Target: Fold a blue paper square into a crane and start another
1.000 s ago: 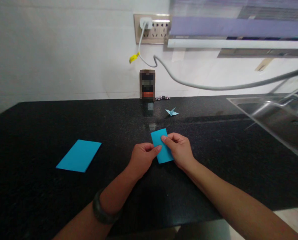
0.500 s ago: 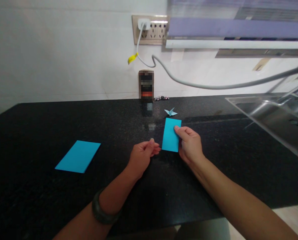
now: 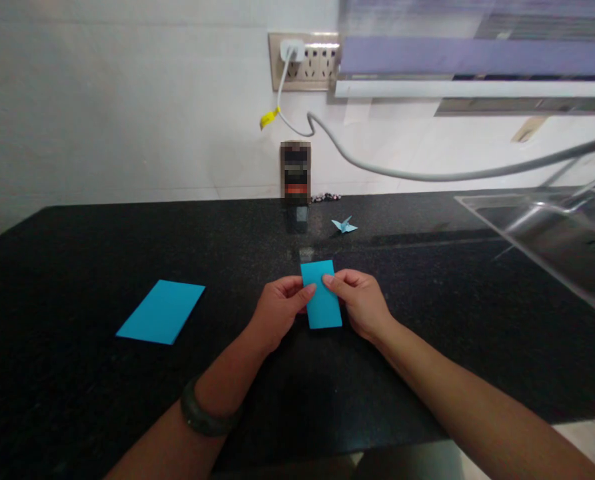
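A small blue rectangle of folded paper (image 3: 323,308) is held upright between both hands, above the dark counter. My left hand (image 3: 280,308) pinches its left edge, thumb on the front face and fingers behind. From the other side my right hand (image 3: 364,300) grips the right edge, its thumb also on the front. The fingers behind the paper are partly hidden. A larger blue sheet or stack of paper (image 3: 162,312) lies flat on the counter to the left. Beyond the hands stands a small light-blue origami crane (image 3: 345,225).
A phone-like object with a blurred face (image 3: 296,172) leans on the wall by a beaded string (image 3: 326,197). A grey cable (image 3: 407,175) runs from the wall socket (image 3: 304,63) across to the right. The metal sink (image 3: 567,233) is at the right of the black counter (image 3: 92,247).
My right hand has brought the folded paper left and nearer to me. My left hand, previously free beside it, has taken hold of its left edge.
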`<action>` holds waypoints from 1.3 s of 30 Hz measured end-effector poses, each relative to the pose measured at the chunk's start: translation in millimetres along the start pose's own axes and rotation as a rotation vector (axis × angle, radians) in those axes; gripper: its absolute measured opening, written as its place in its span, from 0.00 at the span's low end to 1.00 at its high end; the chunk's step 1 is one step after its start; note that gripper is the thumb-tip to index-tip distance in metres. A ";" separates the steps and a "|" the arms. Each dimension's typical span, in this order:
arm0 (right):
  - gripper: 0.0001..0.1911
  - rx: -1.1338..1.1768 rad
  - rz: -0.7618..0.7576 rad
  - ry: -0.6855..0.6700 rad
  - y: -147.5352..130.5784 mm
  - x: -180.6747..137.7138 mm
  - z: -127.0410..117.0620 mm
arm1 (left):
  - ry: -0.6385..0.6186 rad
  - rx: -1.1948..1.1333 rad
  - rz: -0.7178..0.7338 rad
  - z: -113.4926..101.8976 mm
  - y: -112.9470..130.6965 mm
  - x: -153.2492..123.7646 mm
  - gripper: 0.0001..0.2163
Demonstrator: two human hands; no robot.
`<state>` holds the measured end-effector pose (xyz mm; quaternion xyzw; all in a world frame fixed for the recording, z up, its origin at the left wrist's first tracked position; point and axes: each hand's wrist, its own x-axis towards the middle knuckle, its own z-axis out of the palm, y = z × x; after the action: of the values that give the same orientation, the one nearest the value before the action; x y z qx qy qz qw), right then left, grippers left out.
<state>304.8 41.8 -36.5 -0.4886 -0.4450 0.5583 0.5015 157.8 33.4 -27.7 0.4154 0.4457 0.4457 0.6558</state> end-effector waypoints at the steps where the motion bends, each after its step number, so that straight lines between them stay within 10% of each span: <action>1: 0.16 -0.061 -0.023 -0.038 0.3 -0.3 -0.8 | 0.020 -0.025 -0.003 -1.1 -0.6 1.0 0.13; 12: 0.09 -0.901 -0.906 -0.302 -9.5 -2.3 -18.8 | 0.086 -0.226 -0.080 -7.2 -1.3 5.4 0.10; 19: 0.05 -0.839 -0.837 -0.297 -10.9 -6.8 -10.4 | 0.051 -0.298 -0.015 -4.7 0.9 4.2 0.11; 26: 0.06 -0.709 -0.601 -0.016 0.1 -3.8 -4.3 | 0.036 -0.208 -0.020 0.7 -4.7 1.5 0.12; 39: 0.04 -0.678 -0.545 -0.038 2.9 0.1 -5.5 | 0.073 -0.112 0.011 5.6 -6.0 -0.2 0.11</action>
<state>309.9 41.7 -40.0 -0.4798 -0.7250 0.2367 0.4337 164.4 30.9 -31.8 0.3641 0.4414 0.4884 0.6588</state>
